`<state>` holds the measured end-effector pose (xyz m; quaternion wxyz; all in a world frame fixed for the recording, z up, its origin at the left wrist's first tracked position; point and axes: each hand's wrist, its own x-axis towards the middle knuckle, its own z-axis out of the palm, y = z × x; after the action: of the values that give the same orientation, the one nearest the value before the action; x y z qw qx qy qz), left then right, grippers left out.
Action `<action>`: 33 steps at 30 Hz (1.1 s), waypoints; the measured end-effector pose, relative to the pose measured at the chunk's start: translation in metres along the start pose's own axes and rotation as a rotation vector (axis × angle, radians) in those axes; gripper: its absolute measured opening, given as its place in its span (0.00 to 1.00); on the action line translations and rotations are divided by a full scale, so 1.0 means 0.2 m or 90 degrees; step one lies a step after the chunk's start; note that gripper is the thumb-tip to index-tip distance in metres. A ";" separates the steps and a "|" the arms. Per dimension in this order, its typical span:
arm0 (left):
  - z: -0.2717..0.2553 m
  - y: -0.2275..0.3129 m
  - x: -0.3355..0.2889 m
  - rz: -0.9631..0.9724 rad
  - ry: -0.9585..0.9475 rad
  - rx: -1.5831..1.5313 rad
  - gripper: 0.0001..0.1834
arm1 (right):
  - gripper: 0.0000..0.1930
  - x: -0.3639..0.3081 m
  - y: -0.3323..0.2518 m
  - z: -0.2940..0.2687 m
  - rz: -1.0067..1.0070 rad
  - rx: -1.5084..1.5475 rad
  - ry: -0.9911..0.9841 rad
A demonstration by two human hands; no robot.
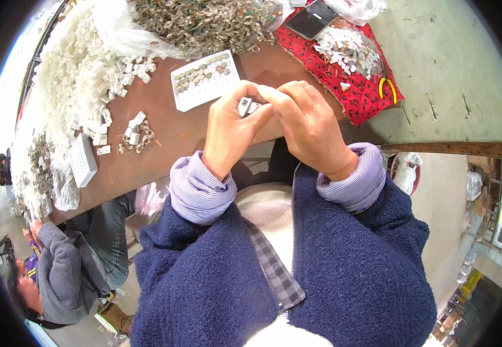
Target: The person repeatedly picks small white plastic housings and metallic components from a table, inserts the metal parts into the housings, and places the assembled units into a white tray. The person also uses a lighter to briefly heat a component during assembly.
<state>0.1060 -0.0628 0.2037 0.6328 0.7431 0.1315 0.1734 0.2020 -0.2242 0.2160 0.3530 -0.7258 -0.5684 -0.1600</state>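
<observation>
Both hands meet in front of me, near the table's front edge. My left hand (228, 130) is closed around a small white plastic housing (244, 106), pinched between thumb and bent fingers. Against it from the right comes my right hand (314, 127), its fingers curled and pressed together at the same piece. The right fingertips are partly hidden, and whether they hold a separate part I cannot make out. Just beyond the left hand lies a white tray (184, 103) with rows of round metallic pieces. A small cluster of white housings and metal bits (136, 133) sits to the left.
White plastic pieces (60, 75) heap along the left; metal parts (204, 23) pile at the back. Another white tray (82, 161) lies near the left edge. A red patterned cloth (297, 49) holds white bits, a dark phone (311, 20) and a yellow-handled tool (387, 89). A person (66, 272) sits lower left.
</observation>
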 end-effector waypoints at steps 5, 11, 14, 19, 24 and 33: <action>-0.17 -0.01 -0.12 -0.095 0.028 -0.138 0.10 | 0.29 0.05 -0.02 0.08 0.066 0.101 0.095; -0.34 -0.01 -0.22 -0.066 0.097 -0.255 0.12 | 0.07 0.10 -0.07 0.17 0.107 0.421 0.054; -0.36 -0.01 -0.24 -0.080 0.104 -0.272 0.11 | 0.07 0.11 -0.12 0.20 0.155 0.404 0.010; -0.37 0.00 -0.26 -0.103 0.086 -0.212 0.17 | 0.08 0.17 -0.17 0.27 0.019 0.212 0.021; -0.56 0.02 -0.17 -0.110 0.015 -0.122 0.19 | 0.08 0.17 -0.12 0.28 -0.016 0.169 0.015; -1.12 -0.26 0.52 -0.150 0.174 0.842 0.25 | 0.07 0.12 -0.03 0.33 0.037 0.242 0.001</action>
<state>0.1073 0.1894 0.1928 0.0385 0.9256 0.3681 0.0789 0.1915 -0.1599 0.1870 0.4886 -0.6618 -0.5672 -0.0398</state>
